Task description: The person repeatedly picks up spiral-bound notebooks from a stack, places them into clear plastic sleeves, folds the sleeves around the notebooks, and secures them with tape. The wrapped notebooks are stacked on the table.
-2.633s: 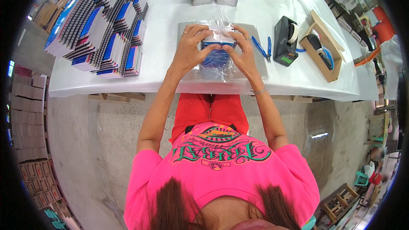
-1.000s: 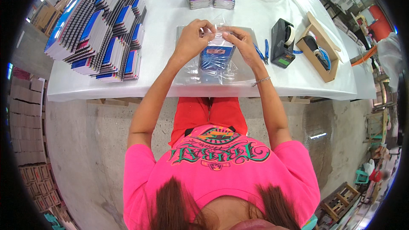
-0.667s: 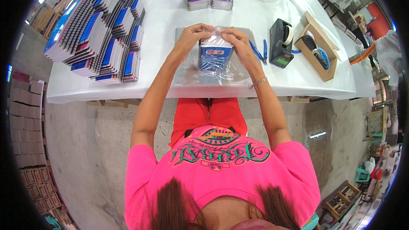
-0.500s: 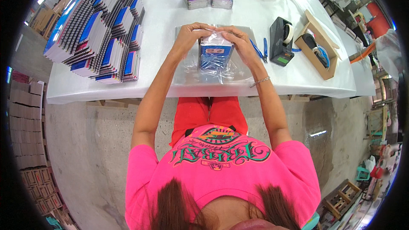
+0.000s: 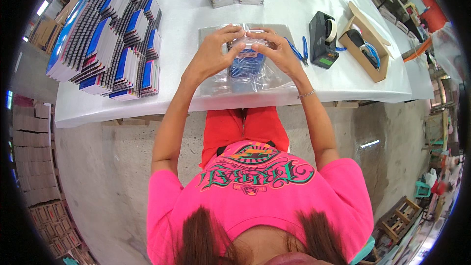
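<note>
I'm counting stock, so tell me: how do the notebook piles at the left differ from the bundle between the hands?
The piles are several and staggered; the bundle is one small stack. The piles show rows of black spiral bindings; the bundle lies under clear plastic. Both show blue covers.

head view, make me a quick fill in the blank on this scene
The left hand and right hand are at clear plastic around a ____ notebook pack.
The tape dispenser has a ____ body.
The largest notebook stacks stand on the ____ side of the table.

Missing words: blue; black; left.
</note>
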`<state>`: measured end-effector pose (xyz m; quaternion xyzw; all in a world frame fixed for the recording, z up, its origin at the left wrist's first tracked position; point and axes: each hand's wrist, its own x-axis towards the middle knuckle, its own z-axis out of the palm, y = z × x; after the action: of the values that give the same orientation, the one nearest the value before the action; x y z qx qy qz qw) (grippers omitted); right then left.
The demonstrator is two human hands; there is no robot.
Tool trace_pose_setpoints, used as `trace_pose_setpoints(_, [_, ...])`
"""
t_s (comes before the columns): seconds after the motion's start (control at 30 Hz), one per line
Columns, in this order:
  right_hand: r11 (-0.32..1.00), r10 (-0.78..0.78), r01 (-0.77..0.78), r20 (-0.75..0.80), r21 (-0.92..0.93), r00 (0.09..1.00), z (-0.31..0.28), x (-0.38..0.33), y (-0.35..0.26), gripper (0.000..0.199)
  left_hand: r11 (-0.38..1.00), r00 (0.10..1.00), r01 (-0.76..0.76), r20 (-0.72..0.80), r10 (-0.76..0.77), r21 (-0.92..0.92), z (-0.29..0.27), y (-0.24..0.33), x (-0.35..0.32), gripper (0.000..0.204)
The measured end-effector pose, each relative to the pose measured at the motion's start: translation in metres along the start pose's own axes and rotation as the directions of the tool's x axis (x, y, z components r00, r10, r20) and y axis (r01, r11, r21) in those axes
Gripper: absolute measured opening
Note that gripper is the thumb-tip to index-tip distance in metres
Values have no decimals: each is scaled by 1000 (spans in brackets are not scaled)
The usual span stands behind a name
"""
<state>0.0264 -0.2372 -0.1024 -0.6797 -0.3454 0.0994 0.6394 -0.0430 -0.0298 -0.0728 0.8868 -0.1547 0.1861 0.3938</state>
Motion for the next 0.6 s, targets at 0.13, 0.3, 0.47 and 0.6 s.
trace_pose_setpoints(0.13, [958,-172,135,-130,-254,976,7,-7,7,29,986,993,-112,-28,117,127,3,2,-6,27])
trace_pose_setpoints(0.3, [899,-238,141,-194,-414,952,13,-10,5,23,995,998,-63,-20,61,-75,4,-9,-4,28])
trace_pose_setpoints(0.47, [935,-183,112,-187,-337,965,13,-7,0,26,987,1000,21,6,-20,-160,3,0,1,23])
trace_pose_setpoints(0.6, [964,-90,52,-134,-261,987,9,-1,-18,45,988,998,56,14,-55,-141,3,8,6,36])
